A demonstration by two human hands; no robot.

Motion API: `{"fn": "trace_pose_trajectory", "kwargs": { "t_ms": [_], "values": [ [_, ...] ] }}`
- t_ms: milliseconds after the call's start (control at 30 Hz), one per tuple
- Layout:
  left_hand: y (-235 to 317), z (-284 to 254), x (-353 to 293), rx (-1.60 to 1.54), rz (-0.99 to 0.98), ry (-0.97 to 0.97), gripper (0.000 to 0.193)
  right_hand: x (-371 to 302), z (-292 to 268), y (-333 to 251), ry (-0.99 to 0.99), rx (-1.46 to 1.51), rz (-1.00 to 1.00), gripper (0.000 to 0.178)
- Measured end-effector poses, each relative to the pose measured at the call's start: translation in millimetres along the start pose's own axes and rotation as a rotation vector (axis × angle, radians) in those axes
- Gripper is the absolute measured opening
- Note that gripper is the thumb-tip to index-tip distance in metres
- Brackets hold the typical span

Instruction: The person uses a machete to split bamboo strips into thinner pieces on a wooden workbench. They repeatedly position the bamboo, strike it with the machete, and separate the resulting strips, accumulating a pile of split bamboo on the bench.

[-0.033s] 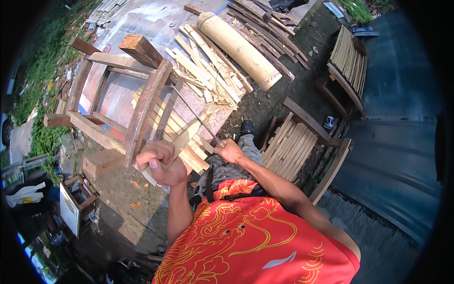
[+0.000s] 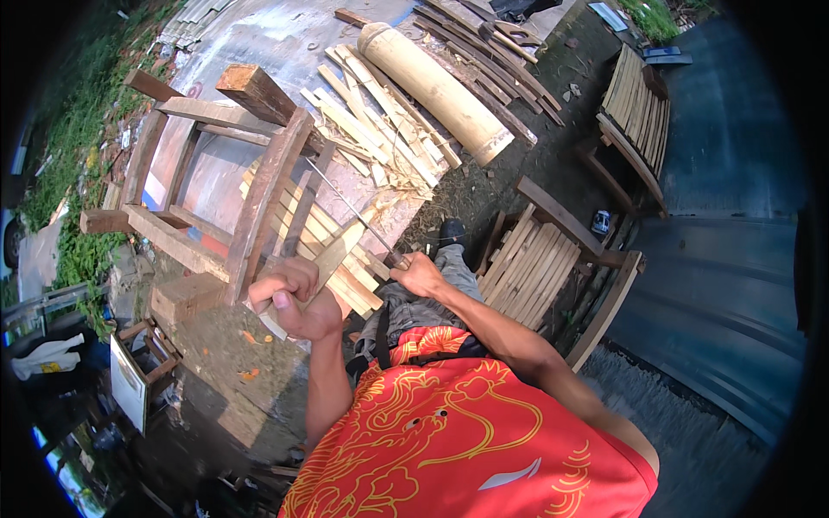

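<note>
My right hand [image 2: 419, 276] grips the handle of a long, thin-bladed knife [image 2: 350, 207], whose blade points up and to the left. The blade lies over or against a pale bamboo strip [image 2: 335, 255]; I cannot tell whether its edge bites in. My left hand [image 2: 298, 298] is closed round the near end of that strip, thumb folded over. Under the strip, several cut bamboo slats [image 2: 350, 289] lie side by side. Just left of them stands a brown wooden frame [image 2: 259, 216] on its side.
Beyond the hands, split bamboo pieces [image 2: 380, 121] and shavings lie beside a thick bamboo pole [image 2: 436, 91]. Dark wooden strips [image 2: 488, 65] are stacked at the far right. A slatted wooden seat [image 2: 531, 268] and a can [image 2: 600, 222] are to my right, near a blue metal wall [image 2: 708, 276].
The knife's tip has shifted slightly to the left and its blade lies at a slightly flatter angle. Both hands stay nearly in place.
</note>
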State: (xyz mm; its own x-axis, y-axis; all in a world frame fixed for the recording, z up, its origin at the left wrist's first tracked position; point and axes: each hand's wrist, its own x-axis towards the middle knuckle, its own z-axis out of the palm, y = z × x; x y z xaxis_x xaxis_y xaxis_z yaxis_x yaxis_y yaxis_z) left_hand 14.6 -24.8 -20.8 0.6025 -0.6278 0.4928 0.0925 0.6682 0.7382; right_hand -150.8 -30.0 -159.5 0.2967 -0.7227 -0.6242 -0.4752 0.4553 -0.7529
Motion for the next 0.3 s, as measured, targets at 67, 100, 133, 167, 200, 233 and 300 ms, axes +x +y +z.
{"fn": "trace_pose_trajectory", "kwargs": {
  "t_ms": [67,100,133,167,200,233,300],
  "values": [
    [-1,-1,3,0.015,0.021,0.010,0.025,-3,-3,-4,0.012,-0.011,-0.136,0.027],
    [0,-4,7,0.017,0.022,0.006,0.025,-7,-4,-5,-0.023,-0.047,-0.181,0.027],
    [0,-7,10,0.003,0.013,0.008,0.025,-11,-4,-5,-0.059,-0.085,-0.225,0.031],
    [1,-8,11,0.000,0.006,-0.017,0.026,-14,-2,-5,-0.097,-0.087,-0.323,0.038],
    [1,-9,10,-0.007,-0.005,-0.029,0.026,-15,3,-4,-0.059,-0.081,-0.283,0.034],
    [2,-10,9,-0.025,-0.021,-0.045,0.026,-14,10,-3,-0.019,-0.036,-0.297,0.031],
    [4,-11,9,-0.046,-0.038,-0.073,0.026,-5,15,4,0.068,0.035,-0.207,0.028]
  ]
}}
